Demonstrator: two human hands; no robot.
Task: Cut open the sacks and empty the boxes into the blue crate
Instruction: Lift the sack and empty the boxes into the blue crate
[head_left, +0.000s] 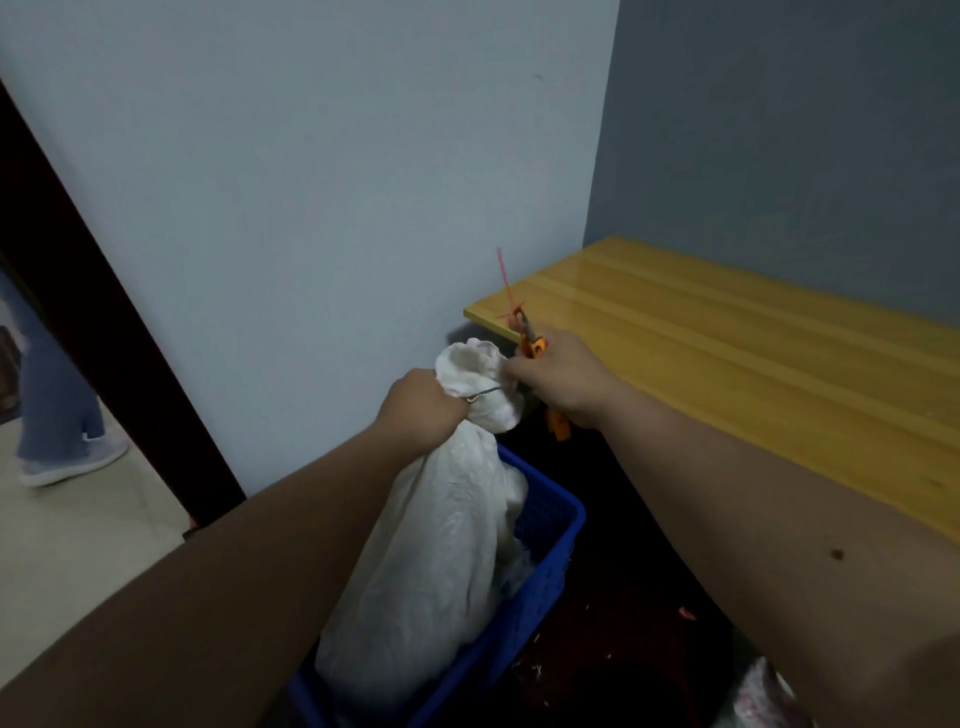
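Note:
A white sack (436, 561) stands upright in the blue crate (545, 571) by the wall. My left hand (423, 410) grips the sack's bunched neck just below its gathered top. My right hand (558, 382) holds orange-handled scissors (535, 345) beside the sack's top, the blades pointing up. A red plastic tie (506, 283) sticks up from the scissor tips. A thin dark wire loop shows at the neck between my hands.
A yellow wooden bench (753, 364) runs along the right wall. Another pale sack (763, 696) lies at the bottom right. Small scraps litter the dark floor (623, 649). A person's legs (57, 410) stand in the doorway on the left.

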